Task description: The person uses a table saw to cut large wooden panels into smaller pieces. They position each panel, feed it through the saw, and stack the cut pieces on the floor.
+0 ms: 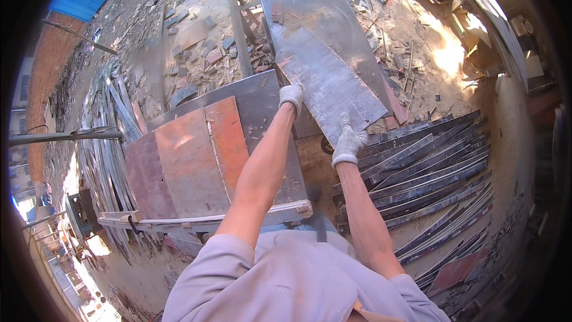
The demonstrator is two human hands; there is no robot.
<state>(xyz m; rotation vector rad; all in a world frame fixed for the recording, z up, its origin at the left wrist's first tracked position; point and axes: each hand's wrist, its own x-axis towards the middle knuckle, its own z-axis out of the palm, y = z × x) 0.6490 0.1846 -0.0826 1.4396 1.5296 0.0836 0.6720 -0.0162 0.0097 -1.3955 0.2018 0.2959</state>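
Both my hands wear grey-white work gloves. A long grey plywood board with a rough, splintered edge lies slanted in front of me, over a larger dark panel. My left hand grips the board's left edge; its fingertips are partly hidden. At the near right end, my right hand holds the board, thumb on top and the other fingers out of sight beneath it. Left of my left arm, reddish-brown panels lie side by side on a dark sheet on the bench.
Dark wood strips are stacked on the ground at the right. Thin slats stand bundled at the left. Broken wood scraps litter the ground ahead, around an upright post. The bench's pale front rail runs close to my waist.
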